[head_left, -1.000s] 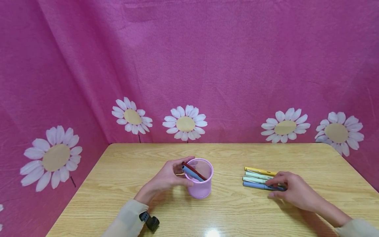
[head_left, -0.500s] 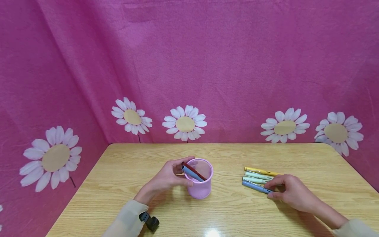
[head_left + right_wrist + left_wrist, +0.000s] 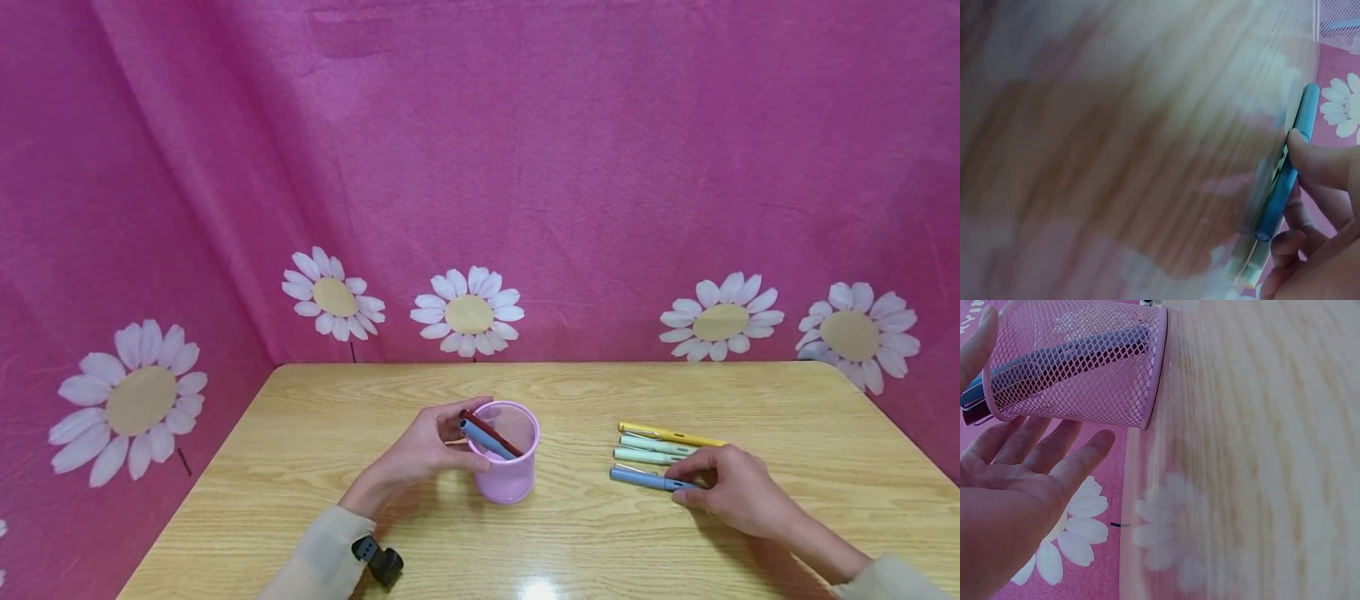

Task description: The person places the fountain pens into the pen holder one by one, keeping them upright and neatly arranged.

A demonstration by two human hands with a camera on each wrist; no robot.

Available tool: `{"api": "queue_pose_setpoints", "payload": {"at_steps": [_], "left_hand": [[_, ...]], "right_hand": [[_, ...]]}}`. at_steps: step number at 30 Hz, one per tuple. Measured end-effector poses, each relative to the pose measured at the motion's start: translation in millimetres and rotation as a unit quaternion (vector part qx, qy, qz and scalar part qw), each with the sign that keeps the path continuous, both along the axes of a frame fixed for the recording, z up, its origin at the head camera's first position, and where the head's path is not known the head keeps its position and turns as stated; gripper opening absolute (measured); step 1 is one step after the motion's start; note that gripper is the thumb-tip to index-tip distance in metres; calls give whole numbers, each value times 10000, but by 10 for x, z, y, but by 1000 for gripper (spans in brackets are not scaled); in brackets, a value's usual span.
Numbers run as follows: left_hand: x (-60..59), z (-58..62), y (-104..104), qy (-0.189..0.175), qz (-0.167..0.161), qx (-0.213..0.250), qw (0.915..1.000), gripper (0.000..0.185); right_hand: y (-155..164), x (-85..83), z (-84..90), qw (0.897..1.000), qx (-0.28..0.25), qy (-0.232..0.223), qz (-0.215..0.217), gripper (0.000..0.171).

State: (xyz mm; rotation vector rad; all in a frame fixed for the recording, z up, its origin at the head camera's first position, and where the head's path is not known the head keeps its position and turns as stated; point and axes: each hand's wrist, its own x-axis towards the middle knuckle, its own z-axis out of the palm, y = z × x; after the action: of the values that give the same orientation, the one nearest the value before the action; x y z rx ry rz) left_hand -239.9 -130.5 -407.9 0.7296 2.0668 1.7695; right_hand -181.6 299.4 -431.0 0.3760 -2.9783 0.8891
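Now the blue pen (image 3: 645, 478) lies on the wooden table (image 3: 600, 542), nearest of four pens, pinched at one end by the right hand (image 3: 731, 492). Just beyond lie two green pens (image 3: 651, 451) and a yellow pen (image 3: 663, 434). Leftward, the left hand (image 3: 420, 454) cups the pink mesh pen cup (image 3: 510, 475), fingers straight.

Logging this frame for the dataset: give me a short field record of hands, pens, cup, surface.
left hand: rests against the side of the pink mesh cup, fingers straight
right hand: pinches the blue pen
cup contents: a dark red pen and a grey-blue pen, leaning
pens on table: yellow pen, two pale green pens, lying side by side beyond the blue one
surface: wooden table
backdrop: pink cloth with daisies
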Motion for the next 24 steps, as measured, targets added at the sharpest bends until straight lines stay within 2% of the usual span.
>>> {"api": "queue_pose_setpoints", "payload": {"at_steps": [8,16,24], "left_hand": [[-4,11,8,10,-11,-49,10000,82],[-20,-16,10,166,-68,79,9998,79],[-19,-3,13,159,-64,45,9998,81]], "right_hand": [[-54,12,4,9993,134,-54,-345,17],[-170,16,38,9989,158,-31,-448,22],[-260,21,46,9985,0,-130,-530,23]]}}
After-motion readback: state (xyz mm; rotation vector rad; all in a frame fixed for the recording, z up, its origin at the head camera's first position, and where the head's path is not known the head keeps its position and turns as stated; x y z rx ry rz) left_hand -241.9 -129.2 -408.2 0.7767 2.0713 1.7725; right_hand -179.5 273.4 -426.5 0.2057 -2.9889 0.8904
